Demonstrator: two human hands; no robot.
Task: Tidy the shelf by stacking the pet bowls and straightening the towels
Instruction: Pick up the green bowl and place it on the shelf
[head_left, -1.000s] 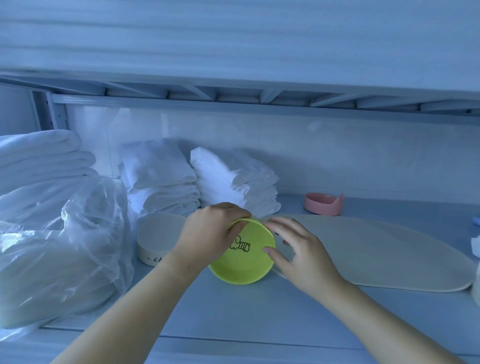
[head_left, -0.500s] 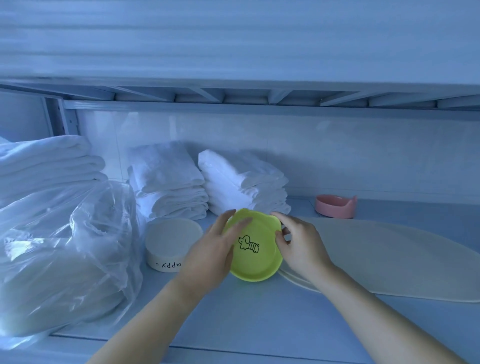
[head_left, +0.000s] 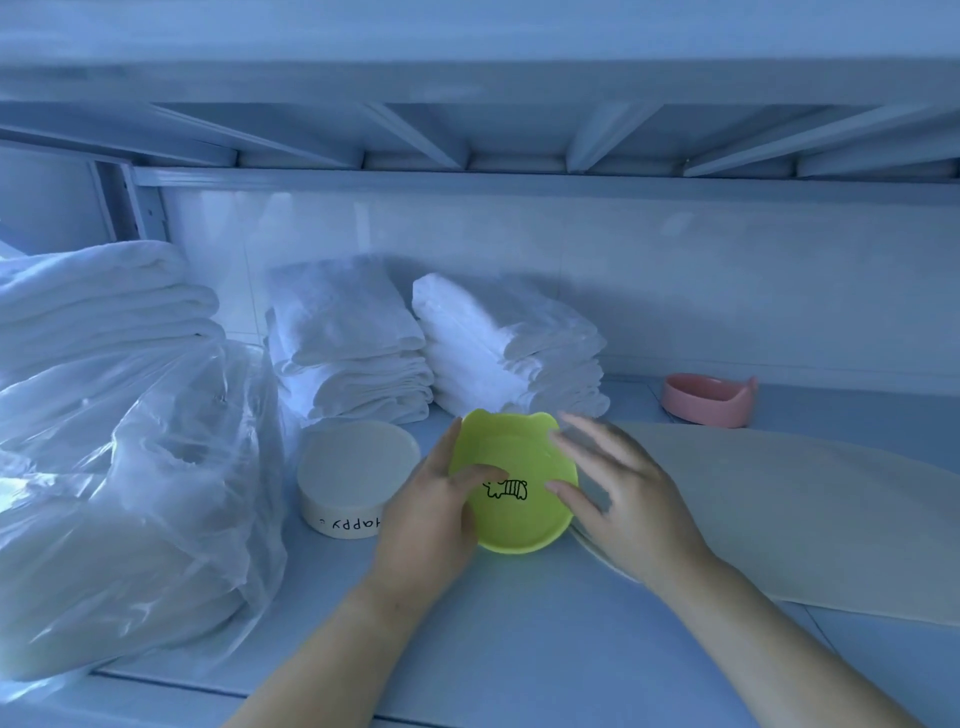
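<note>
green bowl (head_left: 511, 483) is held tilted, inside facing the camera, low over the shelf (head_left: 519, 649), between the white bowl (head_left: 356, 475) and the pale mat (head_left: 779, 509). left hand (head_left: 431, 514) grips its left rim, thumb hooked inside, fingers behind. right hand (head_left: 623, 499) is spread flat with straight fingers beside the right rim, blurred; can't tell if it touches. pink bowl (head_left: 709, 400) sits well apart at the back right. risks, as i read it: single rim pinch on slick plastic, so the bowl could pivot or drop if the right hand gives no support. white bowl looks inverted, lettering upside down, so nesting would fail unless flipped. towel stacks (head_left: 353, 343) are just behind; a wide swing could nudge them askew.
</note>
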